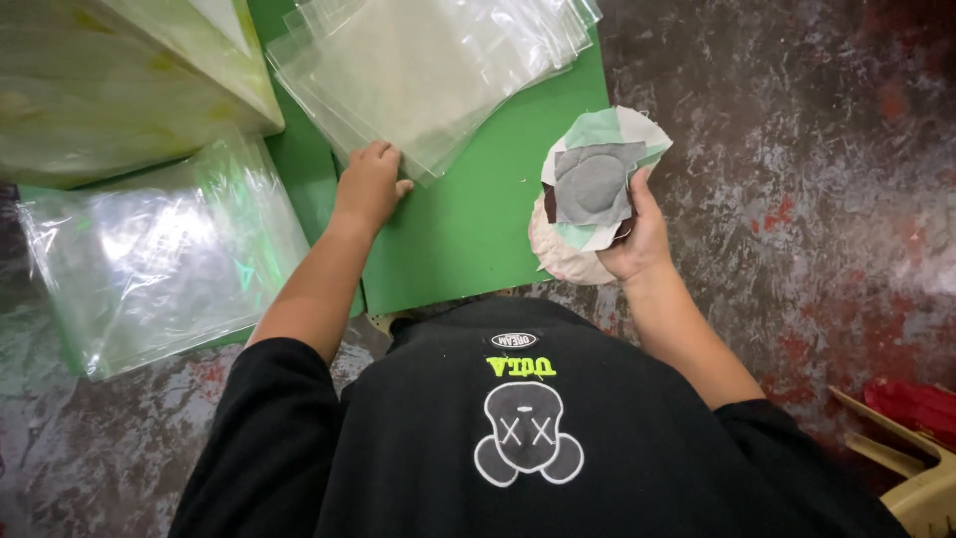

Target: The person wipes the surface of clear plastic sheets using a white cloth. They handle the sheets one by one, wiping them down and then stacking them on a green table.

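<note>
Our right hand (637,239) has its grip closed around a small stack of round pads (595,189). The thumb lies on top of the stack, and the fingers are under it. The top pad is grey, the ones below are pale green and white, and the bottom one is cream. We hold the stack up in the air, just past the right edge of the green surface (478,229).

Our left hand (370,184) rests flat on the green surface with the fingers bent a little. Its grip holds nothing. The fingertips touch the near corner of a pile of clear plastic bags (428,70). That pile lies at the far edge of the surface and hangs a bit over the right edge.

Another pile of clear bags (159,259) lies by the left edge of the surface. Behind it, at the far left corner, sits a big bundle wrapped in plastic (110,80). A tan plastic stool (916,468) stands on the speckled floor (797,149), well apart from our hands.
</note>
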